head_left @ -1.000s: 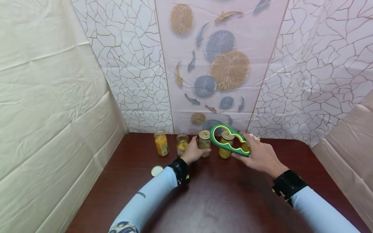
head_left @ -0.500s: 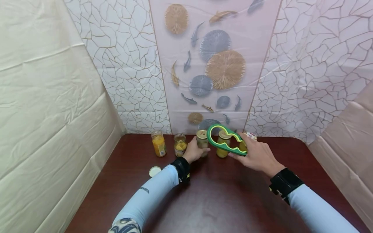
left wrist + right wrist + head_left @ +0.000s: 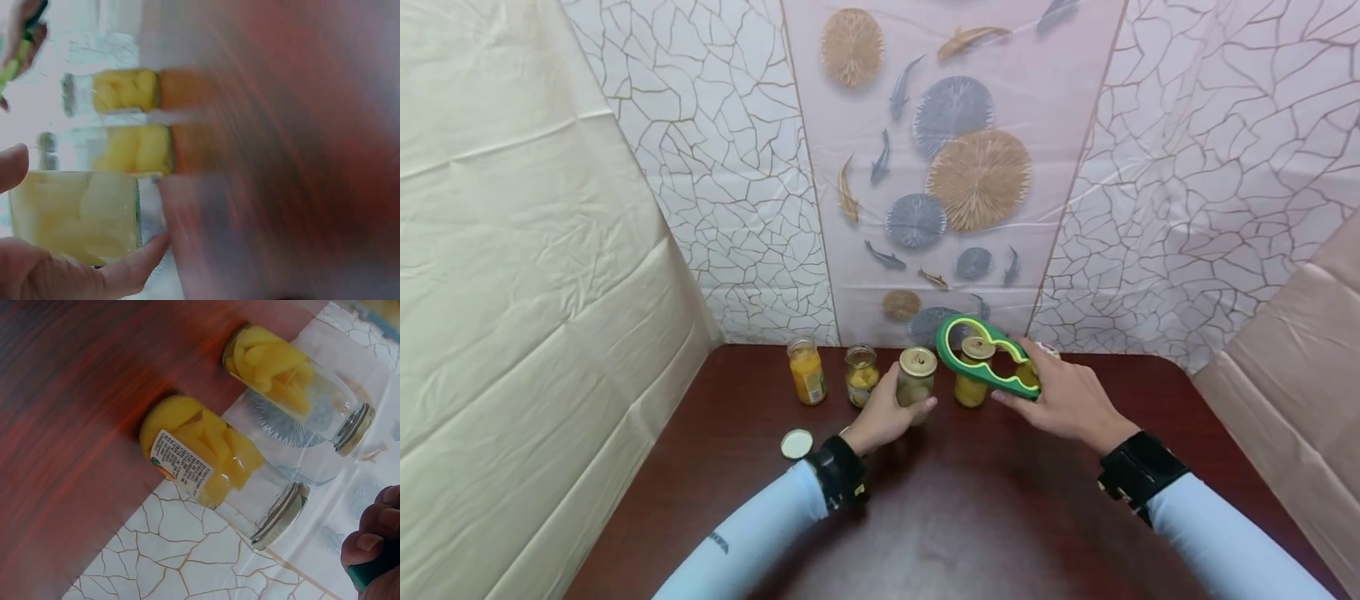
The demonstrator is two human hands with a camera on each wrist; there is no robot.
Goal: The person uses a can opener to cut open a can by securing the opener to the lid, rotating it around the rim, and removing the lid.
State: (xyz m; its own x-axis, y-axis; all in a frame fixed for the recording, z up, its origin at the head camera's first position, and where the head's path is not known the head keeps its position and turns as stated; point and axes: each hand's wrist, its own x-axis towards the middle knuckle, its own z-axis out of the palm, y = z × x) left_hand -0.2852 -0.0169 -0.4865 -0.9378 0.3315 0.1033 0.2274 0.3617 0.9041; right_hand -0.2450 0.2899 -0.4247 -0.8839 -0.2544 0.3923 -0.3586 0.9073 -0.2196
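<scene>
My left hand [image 3: 880,417] grips a glass jar [image 3: 917,385] of pale fruit with a gold lid, thumb and fingers round its side. In the left wrist view the same jar [image 3: 75,215] fills the lower left, its bottom close over the blurred table. My right hand [image 3: 1075,404] holds a green and lime jar opener [image 3: 981,376] by its narrow end. The opener's wide ring is raised, overlapping a lidded jar of yellow fruit [image 3: 972,392]. In the right wrist view, fingers [image 3: 365,540] curl round the green handle at the lower right edge.
Two lidless jars stand at the back left: an orange-filled jar [image 3: 807,375] and a yellow-fruit jar [image 3: 861,379]. A loose lid [image 3: 796,444] lies in front of them. Another lidded jar with a label [image 3: 194,450] is mostly hidden behind my right hand in the head view. A patterned backdrop [image 3: 745,208] rises behind.
My left hand has drawn the pale-fruit jar from the row toward me and slightly left. My right hand keeps the opener nearly in place.
</scene>
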